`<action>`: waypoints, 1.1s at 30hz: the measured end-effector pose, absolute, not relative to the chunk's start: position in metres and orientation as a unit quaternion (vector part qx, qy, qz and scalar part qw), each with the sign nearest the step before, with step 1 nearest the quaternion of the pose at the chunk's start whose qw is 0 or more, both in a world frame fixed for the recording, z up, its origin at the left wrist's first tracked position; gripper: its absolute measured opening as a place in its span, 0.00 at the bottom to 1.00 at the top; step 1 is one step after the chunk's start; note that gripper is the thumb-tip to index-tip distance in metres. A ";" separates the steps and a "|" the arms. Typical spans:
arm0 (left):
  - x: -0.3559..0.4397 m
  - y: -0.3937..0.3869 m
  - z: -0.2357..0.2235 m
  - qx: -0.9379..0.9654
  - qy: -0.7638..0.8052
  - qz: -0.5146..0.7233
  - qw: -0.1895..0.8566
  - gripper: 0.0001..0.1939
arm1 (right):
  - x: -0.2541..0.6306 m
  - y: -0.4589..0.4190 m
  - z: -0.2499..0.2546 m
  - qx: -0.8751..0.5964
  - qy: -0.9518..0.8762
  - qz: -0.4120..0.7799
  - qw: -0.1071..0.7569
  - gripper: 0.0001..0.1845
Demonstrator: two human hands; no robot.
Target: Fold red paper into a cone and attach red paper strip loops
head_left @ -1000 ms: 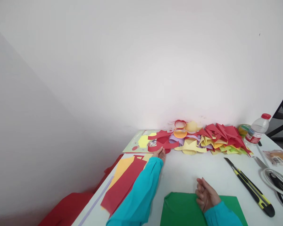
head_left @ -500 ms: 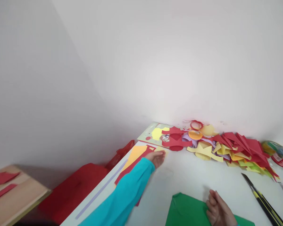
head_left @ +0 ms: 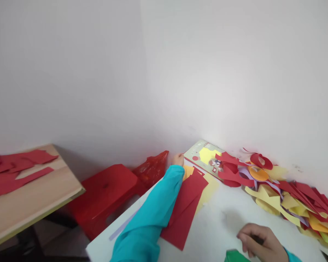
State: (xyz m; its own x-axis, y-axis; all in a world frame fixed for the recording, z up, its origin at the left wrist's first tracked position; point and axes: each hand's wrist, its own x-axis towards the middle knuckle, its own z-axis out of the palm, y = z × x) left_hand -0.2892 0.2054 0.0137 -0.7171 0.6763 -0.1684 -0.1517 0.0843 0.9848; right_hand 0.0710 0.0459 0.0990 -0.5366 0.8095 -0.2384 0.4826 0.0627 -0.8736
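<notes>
My left hand (head_left: 178,160) reaches out in a blue sleeve to the table's far left edge, at the near left corner of a flat picture book (head_left: 196,154). Its fingers are mostly hidden, so a grip cannot be made out. Beside the sleeve lie red paper sheets (head_left: 187,209), with orange and pale yellow paper (head_left: 210,190) under them. My right hand (head_left: 262,242) is curled over the near part of the table, with nothing visible in its fingers. Just left of it shows the tip of a green paper piece (head_left: 235,255).
Cut red, yellow and purple paper shapes (head_left: 265,198) pile along the wall on the right. A purple strip (head_left: 123,227) lies by the left edge. Past that edge are a red stool (head_left: 106,189), a red plastic bag (head_left: 153,169) and a wooden desk (head_left: 57,185) with red paper.
The view has swung left, leaving most of the green paper out of sight. My left hand has moved from above the red sheets to the book's corner. My right hand stays curled.
</notes>
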 end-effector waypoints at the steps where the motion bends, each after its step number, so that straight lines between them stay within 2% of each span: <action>1: -0.290 0.208 0.010 0.194 0.651 0.655 0.331 0.15 | 0.055 0.056 0.114 -0.431 -0.773 0.444 0.139 0.21; 6: -0.297 0.216 0.003 0.173 0.579 0.708 0.365 0.17 | -0.037 0.116 0.152 -0.331 -0.932 0.130 0.064 0.14; 8: -0.297 0.215 0.004 0.174 0.548 0.730 0.370 0.16 | -0.072 0.144 0.151 -0.340 -0.940 0.010 -0.021 0.13; 9: -0.296 0.214 0.006 0.178 0.532 0.741 0.370 0.16 | -0.087 0.158 0.147 -0.350 -0.936 -0.013 -0.033 0.13; 16: -0.281 0.203 0.022 0.264 0.481 0.767 0.332 0.13 | -0.150 0.213 0.107 -0.423 -0.901 -0.074 -0.054 0.19; 19: -0.279 0.202 0.025 0.311 0.516 0.739 0.301 0.14 | -0.157 0.219 0.097 -0.446 -0.891 -0.074 -0.044 0.13; 26: -0.277 0.191 0.025 0.408 0.695 0.567 0.170 0.08 | -0.147 0.226 0.106 -0.478 -0.877 -0.045 -0.027 0.14; 30: -0.267 0.187 0.023 0.450 0.758 0.455 0.127 0.05 | -0.141 0.224 0.114 -0.470 -0.881 -0.038 -0.029 0.21; 33: -0.262 0.188 0.022 0.464 0.787 0.393 0.102 0.09 | -0.137 0.221 0.117 -0.460 -0.887 -0.040 -0.027 0.27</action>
